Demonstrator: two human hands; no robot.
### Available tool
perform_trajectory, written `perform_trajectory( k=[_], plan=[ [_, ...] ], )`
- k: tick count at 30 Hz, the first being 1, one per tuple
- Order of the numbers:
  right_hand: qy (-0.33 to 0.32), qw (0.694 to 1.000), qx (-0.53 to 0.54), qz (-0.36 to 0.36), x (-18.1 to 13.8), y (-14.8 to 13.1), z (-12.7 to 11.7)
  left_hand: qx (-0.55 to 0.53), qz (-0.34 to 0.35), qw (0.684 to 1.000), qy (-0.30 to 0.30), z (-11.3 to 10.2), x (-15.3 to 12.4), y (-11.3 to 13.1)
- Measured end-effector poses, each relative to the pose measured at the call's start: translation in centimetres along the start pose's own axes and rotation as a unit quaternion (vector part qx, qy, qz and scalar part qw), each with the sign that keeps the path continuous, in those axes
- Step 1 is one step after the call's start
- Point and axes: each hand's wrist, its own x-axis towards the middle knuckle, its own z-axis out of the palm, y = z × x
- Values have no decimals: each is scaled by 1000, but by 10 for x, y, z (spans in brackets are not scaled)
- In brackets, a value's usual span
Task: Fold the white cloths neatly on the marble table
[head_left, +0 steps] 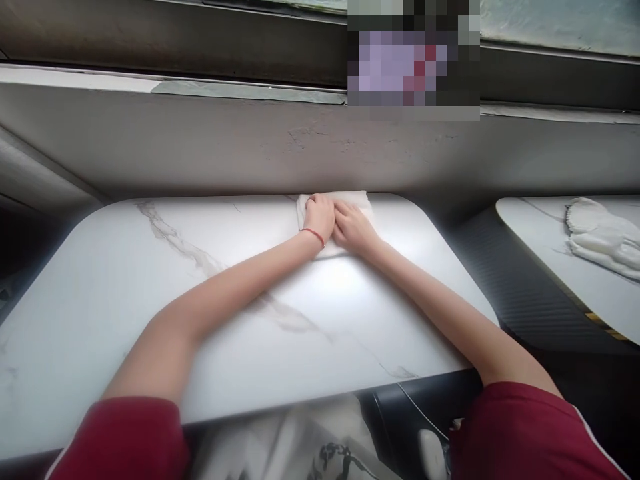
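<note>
A folded white cloth [362, 201] lies on the white, marble-patterned table [150, 280], near its far edge by the wall. My left hand [320, 217], with a thin red bracelet at the wrist, is closed on the left part of the cloth, its fingers curled. Right beside it, touching or nearly so, my right hand [354, 227] presses on the cloth with bent fingers held together. Both forearms reach forward across the tabletop. The fingertips are partly hidden against the cloth.
A wall [220, 147] with flaking paint runs along the table's far side, below a window ledge [240, 90]. To the right, a second table [545, 233] bears crumpled white gloves [605, 233]. A dark gap separates the tables. A pixelated patch covers part of the window.
</note>
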Motion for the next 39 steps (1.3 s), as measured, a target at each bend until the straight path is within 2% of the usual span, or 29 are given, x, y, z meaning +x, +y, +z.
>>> perform_trajectory(
  k=[4,8,14,20,25,29,32,36,39],
  plan=[
    [28,999,6,24,13,19,7,-20,1,999,25,5,22,1],
    [27,999,-11,41,21,25,9,-46,16,998,34,6,30,-8],
    [22,999,-22,36,22,25,6,-69,22,996,51,10,29,-15],
    [16,999,-22,42,20,22,5,-67,-8,996,53,11,25,-14],
    [6,998,-32,48,11,17,2,-91,16,993,72,13,16,-20],
    [14,998,-33,50,-8,10,-4,-97,45,991,83,12,3,-16],
    [24,998,-37,50,-33,3,-13,-99,73,989,84,8,-9,-3],
    [31,998,-39,39,-82,-7,-37,-117,126,982,85,1,-31,24],
    [33,998,-42,38,-127,-17,-61,-128,191,969,90,-4,-54,47]
  ],
)
